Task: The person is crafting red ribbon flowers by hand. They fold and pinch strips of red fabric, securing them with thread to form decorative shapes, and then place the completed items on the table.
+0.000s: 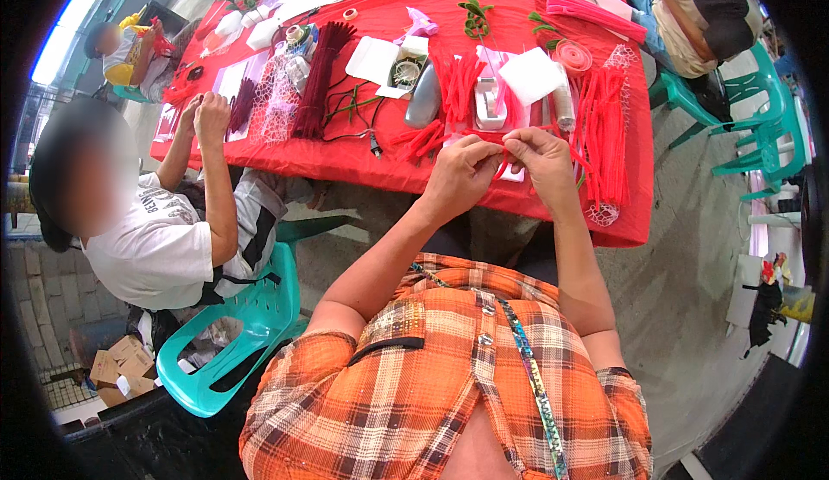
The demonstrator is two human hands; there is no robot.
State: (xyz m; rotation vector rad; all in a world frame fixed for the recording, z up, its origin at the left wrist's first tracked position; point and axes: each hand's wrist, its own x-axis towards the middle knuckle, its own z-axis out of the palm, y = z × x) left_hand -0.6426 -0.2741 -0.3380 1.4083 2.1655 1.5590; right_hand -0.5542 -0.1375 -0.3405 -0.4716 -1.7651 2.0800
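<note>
My left hand (pixel 462 173) and my right hand (pixel 546 159) are close together over the table's near edge, fingertips pinched. Between them is a thin red pipe cleaner (pixel 503 166), bent at the middle; part of it is hidden by the fingers. Just beyond stands a white tape dispenser (pixel 490 109). Short red pipe cleaners (pixel 423 141) lie in a small pile left of my hands, with more red pieces (pixel 459 83) behind it. To the right, a thick bundle of long red pipe cleaners (pixel 604 143) rests on white netting.
A red cloth covers the table (pixel 380 182). On it are a white square sheet (pixel 529 76), a red ribbon roll (pixel 572 55), a grey rounded object (pixel 423 100) and a dark red bundle (pixel 324 74). A co-worker (pixel 164 230) sits at left by a green chair (pixel 224 368); others sit farther off.
</note>
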